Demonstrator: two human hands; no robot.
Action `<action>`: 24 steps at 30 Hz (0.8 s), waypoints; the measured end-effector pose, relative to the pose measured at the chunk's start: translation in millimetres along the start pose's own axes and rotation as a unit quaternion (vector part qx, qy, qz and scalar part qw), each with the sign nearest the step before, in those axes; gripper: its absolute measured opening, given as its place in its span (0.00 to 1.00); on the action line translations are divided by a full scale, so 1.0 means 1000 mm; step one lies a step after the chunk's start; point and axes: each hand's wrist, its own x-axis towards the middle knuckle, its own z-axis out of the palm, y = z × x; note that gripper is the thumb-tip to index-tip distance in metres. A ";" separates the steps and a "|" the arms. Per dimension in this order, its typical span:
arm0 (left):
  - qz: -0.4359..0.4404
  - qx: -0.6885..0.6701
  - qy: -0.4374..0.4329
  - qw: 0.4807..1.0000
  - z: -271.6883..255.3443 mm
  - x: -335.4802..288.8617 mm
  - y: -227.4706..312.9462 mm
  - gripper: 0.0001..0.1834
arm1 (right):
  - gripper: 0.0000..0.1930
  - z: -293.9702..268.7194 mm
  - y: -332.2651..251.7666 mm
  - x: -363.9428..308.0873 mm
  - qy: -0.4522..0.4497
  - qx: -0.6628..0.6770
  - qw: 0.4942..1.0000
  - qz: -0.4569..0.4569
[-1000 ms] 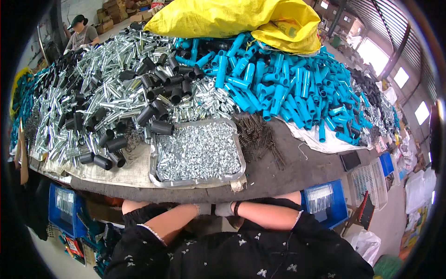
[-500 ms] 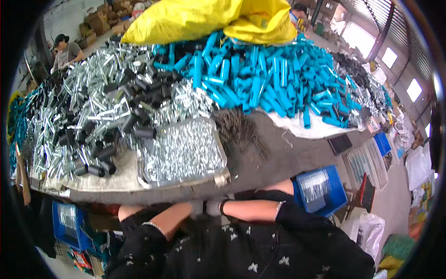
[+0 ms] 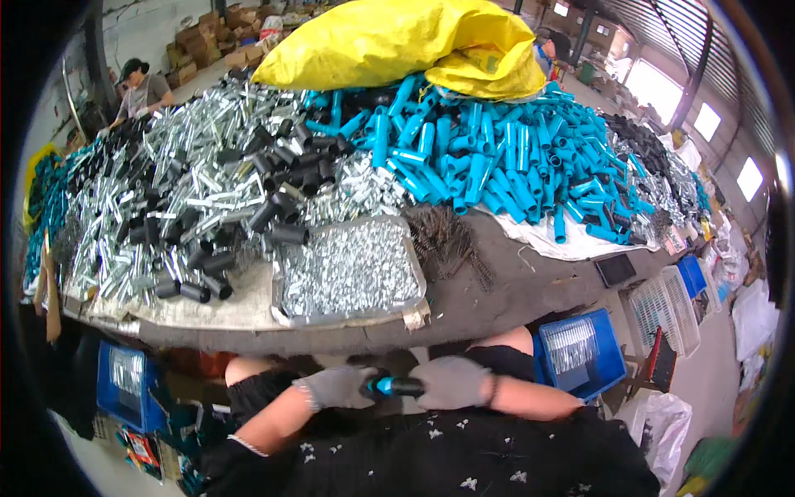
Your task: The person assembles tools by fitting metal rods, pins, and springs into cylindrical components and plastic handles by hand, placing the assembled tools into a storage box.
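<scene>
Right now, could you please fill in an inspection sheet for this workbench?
Surface: dark table, heaped with parts.
Job's things: blue-and-black tube piece held between both hands, below the table edge.
Clutter: silver tubes, black sleeves, blue tubes, tray of small silver parts, springs, yellow sack.
Hands: left hand and right hand, gloved, gripping the piece.
Cables: nothing seen.
Surroundings: blue crates, another person far left.

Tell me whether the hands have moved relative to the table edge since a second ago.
Yes. The left hand and right hand have dropped away from the table edge, toward the body, now gripping a blue-and-black piece.
</scene>
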 end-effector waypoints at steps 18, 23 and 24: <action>0.099 -0.082 0.448 0.885 0.085 -0.208 0.050 0.36 | 0.27 0.010 -0.159 0.036 0.009 0.133 0.921 -0.367; 0.033 -0.296 0.790 0.536 0.153 -0.337 0.034 0.27 | 0.20 0.019 -0.152 0.051 0.009 0.355 0.897 -0.264; -0.022 -0.223 0.840 0.495 0.168 -0.356 0.029 0.28 | 0.20 0.023 -0.145 0.053 0.000 0.354 0.896 -0.269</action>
